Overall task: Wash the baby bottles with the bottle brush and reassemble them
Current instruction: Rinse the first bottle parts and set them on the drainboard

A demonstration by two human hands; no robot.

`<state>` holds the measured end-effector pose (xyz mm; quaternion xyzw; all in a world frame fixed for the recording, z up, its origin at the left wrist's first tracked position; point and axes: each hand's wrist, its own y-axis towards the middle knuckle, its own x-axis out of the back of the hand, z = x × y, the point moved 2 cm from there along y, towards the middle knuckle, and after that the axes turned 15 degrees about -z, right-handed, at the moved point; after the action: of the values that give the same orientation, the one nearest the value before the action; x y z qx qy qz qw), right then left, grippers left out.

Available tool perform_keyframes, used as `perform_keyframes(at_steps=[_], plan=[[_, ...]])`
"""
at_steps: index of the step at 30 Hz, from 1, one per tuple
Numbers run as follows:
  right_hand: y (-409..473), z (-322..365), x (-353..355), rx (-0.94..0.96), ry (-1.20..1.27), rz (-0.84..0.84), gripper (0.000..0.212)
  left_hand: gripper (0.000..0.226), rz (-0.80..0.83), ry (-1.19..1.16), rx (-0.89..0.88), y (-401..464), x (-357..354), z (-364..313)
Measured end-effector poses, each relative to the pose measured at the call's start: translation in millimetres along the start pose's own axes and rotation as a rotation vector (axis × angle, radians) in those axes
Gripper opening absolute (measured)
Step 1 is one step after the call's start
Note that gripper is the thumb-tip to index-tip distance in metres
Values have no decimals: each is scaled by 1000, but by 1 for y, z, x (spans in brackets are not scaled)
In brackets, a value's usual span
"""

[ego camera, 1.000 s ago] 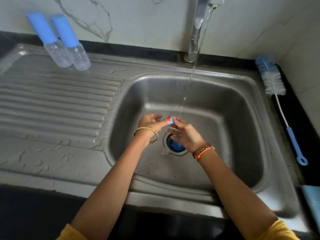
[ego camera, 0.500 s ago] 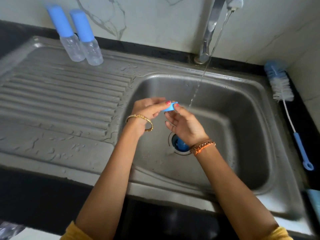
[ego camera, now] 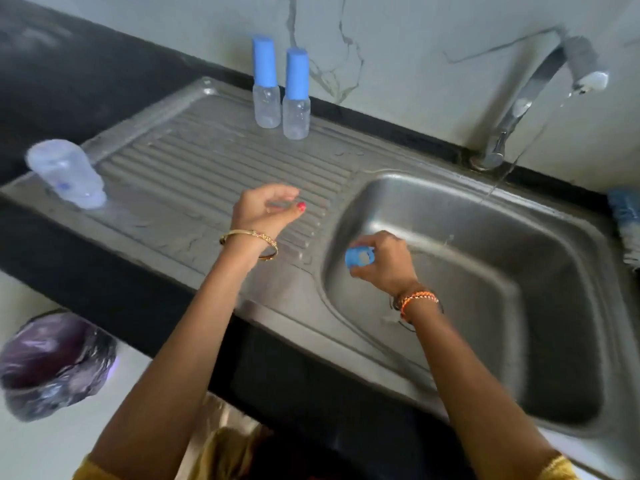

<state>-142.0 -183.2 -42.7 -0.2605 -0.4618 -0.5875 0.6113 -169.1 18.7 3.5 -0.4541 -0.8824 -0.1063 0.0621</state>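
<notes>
The right hand (ego camera: 382, 263) reaches over the near-left rim of the sink basin (ego camera: 485, 278), its fingers curled round a small blue bottle ring (ego camera: 360, 257), whose opening faces the camera. The left hand (ego camera: 265, 211) hovers over the ribbed drainboard (ego camera: 194, 188), palm turned down, fingers loosely curled with thumb and fingertips close together (whether they pinch something small and clear, I cannot tell through the blur).

At the far edge of the drainboard two clear baby bottles with blue caps stand upright side by side, the left one (ego camera: 266, 83) just beside the right one (ego camera: 296, 95). A third clear bottle (ego camera: 65, 173), uncapped, sits at the left end of the drainboard, well apart from both hands.

The tap (ego camera: 540, 95) at the far right runs a thin stream into the basin. The bottle brush (ego camera: 627, 223) lies at the right edge, partly cut off. A dark plastic bag (ego camera: 52, 365) sits low on the near left, below the tabletop (ego camera: 86, 258).
</notes>
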Motion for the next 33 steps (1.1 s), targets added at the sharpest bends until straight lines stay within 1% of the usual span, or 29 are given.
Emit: perform_keyframes(at_steps=[1,2,3,4,7,10,12,15,18,21,24,26,30,31,33], plan=[[3,16,0,8,132,-75,44,24,-50,29,-9,5,15,7],[7,35,2,19,205,-136,45,23,-96,64,-27,11,29,14],[13,56,0,35,274,-161,46,22,-144,104,-54,17,45,20],[16,79,-2,44,339,-153,47,21,-188,141,-77,22,61,26],[20,145,-21,14,512,-41,52,18,-326,179,-100,40,110,44],[28,201,-59,39,538,46,51,15,-460,203,-106,60,160,60],[33,232,-79,17,573,64,47,16,-497,263,-120,66,185,65],[41,273,-108,32,523,78,48,18,-471,346,-162,73,215,76],[50,297,-131,44,452,86,49,19,-453,356,-125,83,233,86],[55,309,-146,41,396,87,40,17,-413,338,-92,93,240,91],[56,312,-154,56,352,86,38,15,-342,347,-135,94,239,91],[56,312,-155,72,358,89,41,15,-320,352,-158,91,236,91],[59,302,-143,99,363,114,66,23,-313,339,-166,84,224,90],[59,296,-137,83,387,102,68,25,-313,326,-162,84,220,88],[60,278,-121,56,406,44,64,26,-304,288,-160,83,209,84]])
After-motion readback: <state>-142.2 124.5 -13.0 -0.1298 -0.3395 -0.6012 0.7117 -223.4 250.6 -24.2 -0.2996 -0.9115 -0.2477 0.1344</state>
